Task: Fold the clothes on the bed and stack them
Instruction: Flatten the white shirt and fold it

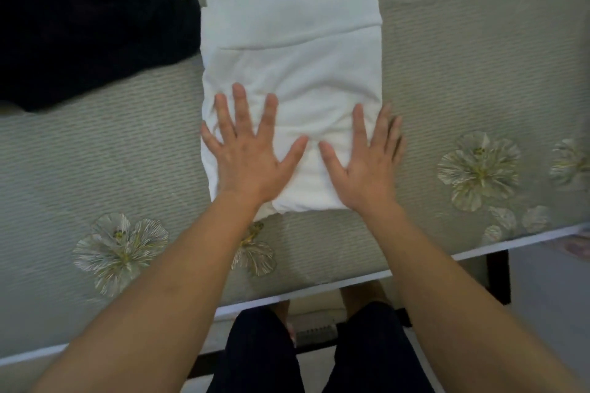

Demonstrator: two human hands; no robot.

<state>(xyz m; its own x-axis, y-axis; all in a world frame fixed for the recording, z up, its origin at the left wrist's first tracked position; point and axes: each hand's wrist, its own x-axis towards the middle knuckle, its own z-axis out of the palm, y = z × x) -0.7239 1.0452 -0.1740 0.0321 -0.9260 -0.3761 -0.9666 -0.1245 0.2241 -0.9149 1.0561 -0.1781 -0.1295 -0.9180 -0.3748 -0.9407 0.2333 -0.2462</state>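
1. Head view, centre of the frame: the white garment lies folded into a rectangle on the bed; this piece looks nearly done.
2. Lower centre: the left hand and right hand press flat on its near end, each grip spread and pinching nothing.
3. Upper left: a dark garment lies heaped, apparently unfolded; no stack shows yet.

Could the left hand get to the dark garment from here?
Probably yes: the left hand lies flat on the white garment, holding nothing, and only bare bedspread separates it from the dark garment.
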